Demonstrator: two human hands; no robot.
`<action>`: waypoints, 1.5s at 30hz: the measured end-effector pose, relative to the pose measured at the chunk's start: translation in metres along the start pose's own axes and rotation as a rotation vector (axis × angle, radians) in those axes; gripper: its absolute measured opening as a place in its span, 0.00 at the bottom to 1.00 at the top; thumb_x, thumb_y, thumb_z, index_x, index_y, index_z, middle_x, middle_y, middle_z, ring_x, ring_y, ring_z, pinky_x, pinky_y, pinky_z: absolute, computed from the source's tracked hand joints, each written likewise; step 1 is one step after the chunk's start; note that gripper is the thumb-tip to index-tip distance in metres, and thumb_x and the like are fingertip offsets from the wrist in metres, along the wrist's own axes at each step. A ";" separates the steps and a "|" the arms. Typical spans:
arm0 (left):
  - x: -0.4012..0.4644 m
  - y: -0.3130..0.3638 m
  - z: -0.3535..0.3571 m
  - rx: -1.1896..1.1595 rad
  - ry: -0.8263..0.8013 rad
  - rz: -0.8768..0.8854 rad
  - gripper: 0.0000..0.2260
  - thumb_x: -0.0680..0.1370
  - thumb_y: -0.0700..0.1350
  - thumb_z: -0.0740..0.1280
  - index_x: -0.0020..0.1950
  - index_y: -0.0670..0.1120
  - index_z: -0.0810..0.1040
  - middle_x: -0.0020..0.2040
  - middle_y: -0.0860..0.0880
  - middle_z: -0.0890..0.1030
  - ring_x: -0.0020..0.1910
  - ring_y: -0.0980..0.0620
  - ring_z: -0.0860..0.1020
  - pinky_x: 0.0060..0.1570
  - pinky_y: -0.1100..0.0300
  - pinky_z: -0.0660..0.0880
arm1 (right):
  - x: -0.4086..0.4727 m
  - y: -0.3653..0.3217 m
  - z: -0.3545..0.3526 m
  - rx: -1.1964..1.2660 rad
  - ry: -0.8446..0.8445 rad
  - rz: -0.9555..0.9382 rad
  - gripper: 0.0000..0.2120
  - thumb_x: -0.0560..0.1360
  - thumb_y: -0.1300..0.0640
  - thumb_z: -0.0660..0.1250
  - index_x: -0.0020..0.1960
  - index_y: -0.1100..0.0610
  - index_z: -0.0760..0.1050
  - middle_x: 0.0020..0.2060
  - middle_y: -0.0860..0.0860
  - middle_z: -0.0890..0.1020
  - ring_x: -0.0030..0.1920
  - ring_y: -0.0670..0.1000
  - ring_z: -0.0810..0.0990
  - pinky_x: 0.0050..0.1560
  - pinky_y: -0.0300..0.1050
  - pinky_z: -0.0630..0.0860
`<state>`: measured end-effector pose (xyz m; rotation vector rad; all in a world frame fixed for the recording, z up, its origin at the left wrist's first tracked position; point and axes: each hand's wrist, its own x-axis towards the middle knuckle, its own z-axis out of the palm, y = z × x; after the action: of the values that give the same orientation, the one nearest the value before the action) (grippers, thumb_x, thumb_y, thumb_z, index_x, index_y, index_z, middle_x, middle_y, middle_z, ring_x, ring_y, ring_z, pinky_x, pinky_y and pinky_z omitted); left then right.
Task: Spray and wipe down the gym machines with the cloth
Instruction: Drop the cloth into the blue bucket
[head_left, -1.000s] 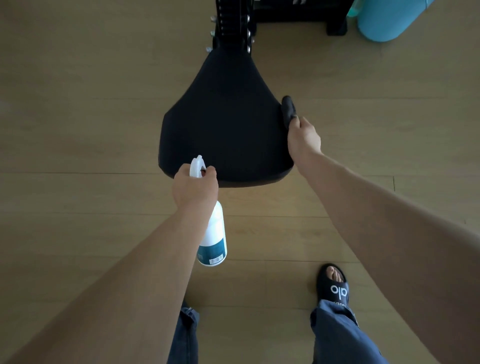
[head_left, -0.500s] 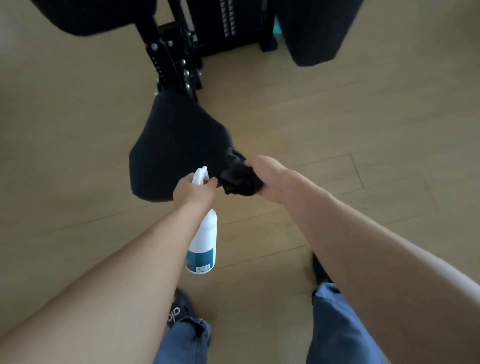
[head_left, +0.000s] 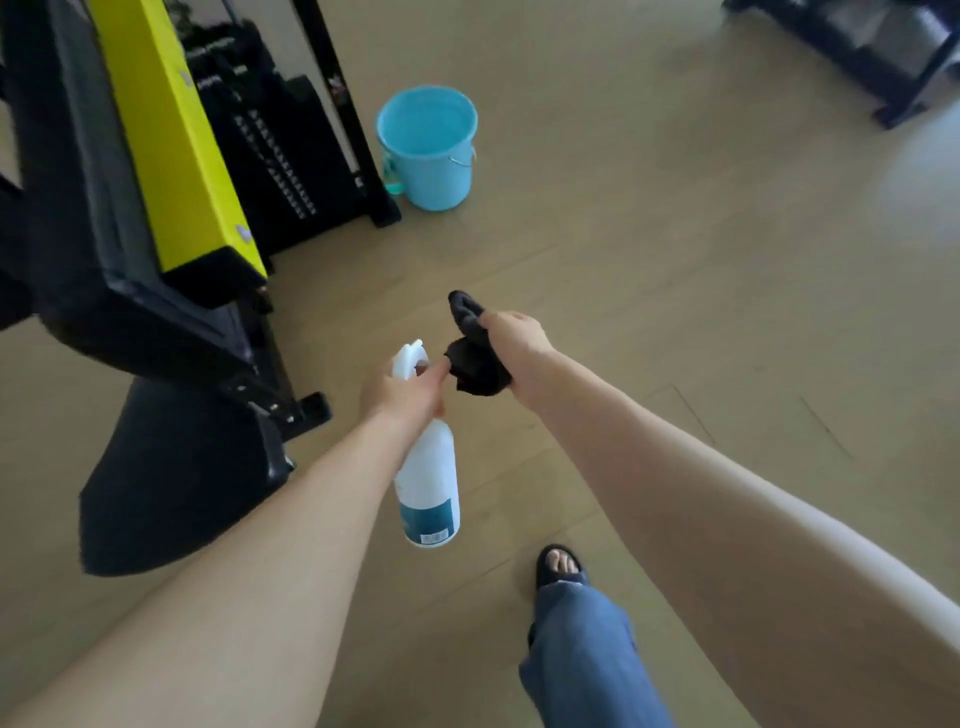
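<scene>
the soft, bunched black cloth (head_left: 475, 358) sits at the centre of the frame, crumpled in the right hand (head_left: 514, 340), whose fingers are curled around it so that a loose tail sticks up above the fist. it looks limp and light, likely to fold and slip inside the grip, so a full-palm hold over a flattened wad should wipe better than a pinch at one corner.

just left of it, the left hand (head_left: 402, 392) grips the neck of the white plastic spray bottle with a teal label (head_left: 428, 483), one finger stretched toward the trigger and touching the cloth. the bottle hangs down below the fist; it looks rigid, smooth and probably slick if wet, so the narrow neck under the trigger head is the sound place to hold.

at the lower left is the black padded seat (head_left: 171, 478) of the black and yellow gym machine (head_left: 171, 156), which fills the upper left. a light blue plastic bucket (head_left: 428, 156) stands on the pale wooden floor (head_left: 675, 260) near the top centre.
</scene>
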<state>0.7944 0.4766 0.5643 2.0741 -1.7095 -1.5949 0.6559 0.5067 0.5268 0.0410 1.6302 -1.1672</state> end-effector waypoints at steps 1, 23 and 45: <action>0.001 0.018 0.012 -0.014 -0.006 -0.008 0.21 0.79 0.62 0.68 0.57 0.45 0.84 0.44 0.50 0.83 0.41 0.50 0.78 0.36 0.59 0.67 | 0.004 -0.018 -0.011 -0.021 0.007 -0.023 0.17 0.68 0.56 0.66 0.56 0.55 0.81 0.47 0.59 0.86 0.46 0.61 0.85 0.52 0.67 0.82; 0.087 0.257 0.043 -0.366 0.099 0.217 0.20 0.76 0.58 0.73 0.55 0.42 0.78 0.52 0.42 0.85 0.44 0.47 0.80 0.50 0.48 0.80 | 0.115 -0.266 -0.033 -0.112 -0.021 -0.114 0.05 0.76 0.58 0.65 0.49 0.52 0.79 0.46 0.53 0.85 0.49 0.56 0.84 0.59 0.55 0.81; 0.452 0.429 0.042 -0.120 0.333 0.011 0.07 0.80 0.37 0.68 0.56 0.36 0.79 0.54 0.45 0.76 0.42 0.50 0.73 0.32 0.67 0.64 | 0.466 -0.484 0.049 -0.439 -0.124 -0.004 0.10 0.79 0.57 0.64 0.59 0.50 0.78 0.53 0.54 0.82 0.52 0.57 0.82 0.50 0.54 0.83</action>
<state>0.4041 -0.0044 0.4864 2.1198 -1.4735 -1.2277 0.2280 -0.0130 0.4951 -0.3092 1.7406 -0.7768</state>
